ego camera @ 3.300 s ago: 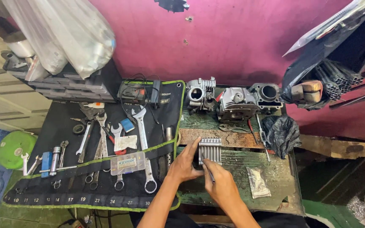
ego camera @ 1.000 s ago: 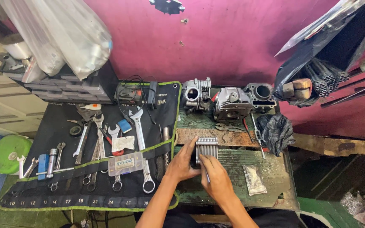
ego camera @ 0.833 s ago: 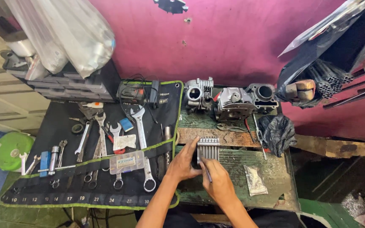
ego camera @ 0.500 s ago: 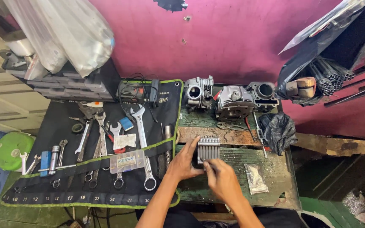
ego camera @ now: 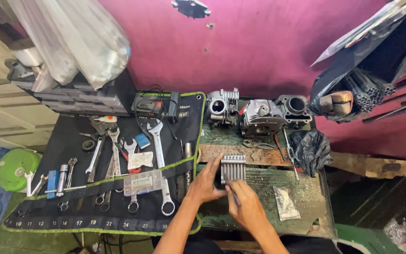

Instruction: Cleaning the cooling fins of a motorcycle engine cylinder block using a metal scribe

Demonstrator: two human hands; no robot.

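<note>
A small finned grey metal engine part (ego camera: pixel 233 168) stands on the worn green workbench (ego camera: pixel 306 188) in front of me. My left hand (ego camera: pixel 206 182) grips its left side, fingers reaching up along the fins. My right hand (ego camera: pixel 245 204) is at its lower edge and holds a thin tool (ego camera: pixel 236 199) against the part; the tool's tip is hidden by my fingers.
A black tool roll (ego camera: pixel 95 188) with several wrenches lies to the left. Engine cylinder parts (ego camera: pixel 259 113) line the back of the bench by the pink wall. A black bag (ego camera: pixel 311 150) and a small plastic packet (ego camera: pixel 286 203) sit to the right. A green lid (ego camera: pixel 15 167) is far left.
My right hand has shifted slightly at the lower edge of the finned part. The left hand keeps its hold. The view has barely moved.
</note>
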